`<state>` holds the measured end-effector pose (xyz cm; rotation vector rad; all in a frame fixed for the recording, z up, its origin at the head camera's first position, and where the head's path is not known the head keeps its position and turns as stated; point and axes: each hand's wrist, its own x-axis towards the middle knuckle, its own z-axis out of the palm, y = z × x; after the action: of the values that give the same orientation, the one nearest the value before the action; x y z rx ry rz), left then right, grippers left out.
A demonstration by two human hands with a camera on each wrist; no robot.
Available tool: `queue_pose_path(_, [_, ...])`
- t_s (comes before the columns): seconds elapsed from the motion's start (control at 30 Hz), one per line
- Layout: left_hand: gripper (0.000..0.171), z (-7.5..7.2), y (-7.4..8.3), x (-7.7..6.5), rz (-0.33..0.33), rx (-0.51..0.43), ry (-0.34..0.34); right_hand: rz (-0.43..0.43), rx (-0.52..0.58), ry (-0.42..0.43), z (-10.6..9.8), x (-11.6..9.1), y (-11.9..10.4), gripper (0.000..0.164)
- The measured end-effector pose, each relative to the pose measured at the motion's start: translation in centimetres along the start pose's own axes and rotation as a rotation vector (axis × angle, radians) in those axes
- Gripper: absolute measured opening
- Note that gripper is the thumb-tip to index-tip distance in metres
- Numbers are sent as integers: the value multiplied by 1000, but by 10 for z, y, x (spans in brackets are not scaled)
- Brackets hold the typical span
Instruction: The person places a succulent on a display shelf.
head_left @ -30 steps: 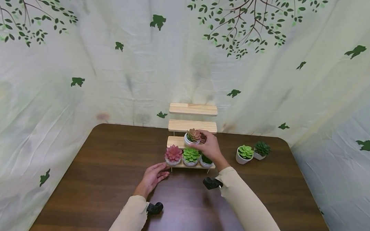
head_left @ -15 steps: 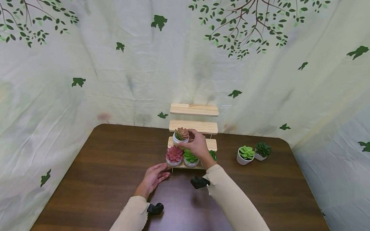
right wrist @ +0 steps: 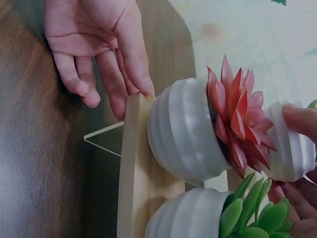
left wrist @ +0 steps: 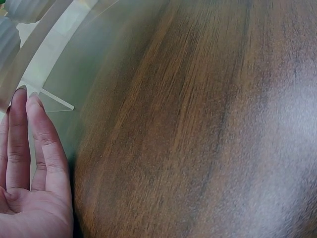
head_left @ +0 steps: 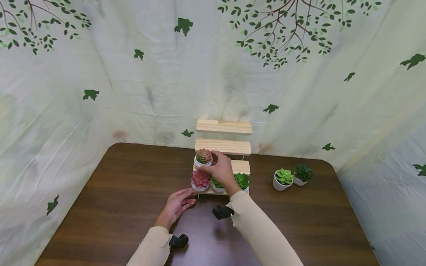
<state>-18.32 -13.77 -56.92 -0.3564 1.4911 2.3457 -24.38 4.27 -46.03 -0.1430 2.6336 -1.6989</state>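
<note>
My right hand holds a white ribbed pot with a brownish-pink succulent between thumb and fingers, at the left end of the second tier of a wooden plant stand. Below it, on the lowest tier, sits a pot with a red succulent. Along that same tier stand a green succulent, partly behind my right hand, and another green succulent. My left hand rests with extended fingers against the left end of the lowest board; its fingertips touch the wood in the right wrist view.
Two more tiers, a middle board and a top board, rise behind. To the right on the brown table stand a light green potted succulent and a dark green one. A leaf-printed cloth hangs behind.
My right hand has carried the brownish-pink succulent leftward along the second tier, from above the middle pot to above the red succulent. My left hand has stayed at the stand's left end.
</note>
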Motion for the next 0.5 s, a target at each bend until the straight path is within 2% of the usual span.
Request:
queue_pose_path(0.2, [18, -1, 0, 0, -2, 1, -9, 7, -30, -27, -1, 2, -1, 63])
queue_pose_path(0.5, [19, -1, -1, 0, 3, 4, -13, 40, -98, -46, -1, 2, -6, 69])
